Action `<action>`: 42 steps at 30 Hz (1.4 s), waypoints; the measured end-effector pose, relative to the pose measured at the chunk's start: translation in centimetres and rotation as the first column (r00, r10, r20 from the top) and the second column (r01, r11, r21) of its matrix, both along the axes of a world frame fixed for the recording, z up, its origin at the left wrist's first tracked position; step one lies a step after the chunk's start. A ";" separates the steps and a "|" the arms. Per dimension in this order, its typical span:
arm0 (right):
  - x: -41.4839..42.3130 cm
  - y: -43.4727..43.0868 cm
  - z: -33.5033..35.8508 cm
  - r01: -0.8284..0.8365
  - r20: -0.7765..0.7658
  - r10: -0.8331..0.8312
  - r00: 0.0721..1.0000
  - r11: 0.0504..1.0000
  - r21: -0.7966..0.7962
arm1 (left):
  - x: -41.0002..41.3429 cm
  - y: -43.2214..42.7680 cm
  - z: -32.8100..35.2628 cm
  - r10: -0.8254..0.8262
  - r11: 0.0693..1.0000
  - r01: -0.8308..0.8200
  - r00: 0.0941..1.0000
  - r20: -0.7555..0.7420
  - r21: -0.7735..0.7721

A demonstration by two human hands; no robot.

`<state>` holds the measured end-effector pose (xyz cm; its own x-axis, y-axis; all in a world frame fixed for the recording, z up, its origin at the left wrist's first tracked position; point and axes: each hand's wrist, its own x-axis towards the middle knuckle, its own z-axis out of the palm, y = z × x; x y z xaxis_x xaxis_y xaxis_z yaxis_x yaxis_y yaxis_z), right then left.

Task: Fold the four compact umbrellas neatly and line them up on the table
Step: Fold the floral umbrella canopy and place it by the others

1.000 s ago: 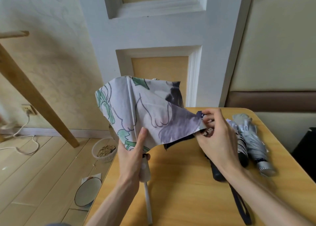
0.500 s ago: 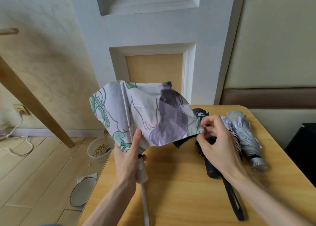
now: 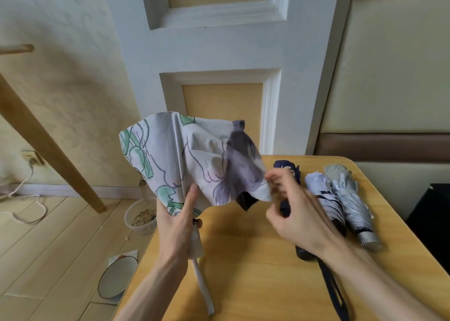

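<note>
Our left hand (image 3: 179,228) grips the printed umbrella (image 3: 185,160) by its handle; our blurred right hand (image 3: 299,213) pinches the canopy edge. At three o'clock, three folded umbrellas (image 3: 316,187) lie on the table (image 3: 255,284).

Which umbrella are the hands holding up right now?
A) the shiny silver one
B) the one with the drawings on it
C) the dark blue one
B: the left hand grips the drawn-on umbrella near its handle and the right hand pinches its cloth edge, while the silver umbrella and the dark blue umbrella lie on the table.
</note>
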<state>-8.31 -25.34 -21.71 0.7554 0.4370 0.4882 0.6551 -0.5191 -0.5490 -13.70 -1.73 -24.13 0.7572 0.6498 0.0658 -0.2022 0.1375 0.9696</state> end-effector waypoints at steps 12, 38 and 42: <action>6.3 3.1 10.6 -0.019 -0.004 0.020 1.000 0.986 0.166 | -0.3 1.8 1.9 -0.118 0.971 0.103 0.992 0.054 0.217; 3.9 1.3 12.4 -0.055 -0.567 0.200 0.799 0.963 0.263 | -1.2 1.7 2.1 -0.193 0.979 0.187 0.978 0.073 0.080; 2.5 3.5 9.8 -0.010 -0.693 0.326 0.643 0.908 0.418 | -1.1 1.2 1.7 -0.201 0.977 0.194 0.976 0.080 0.085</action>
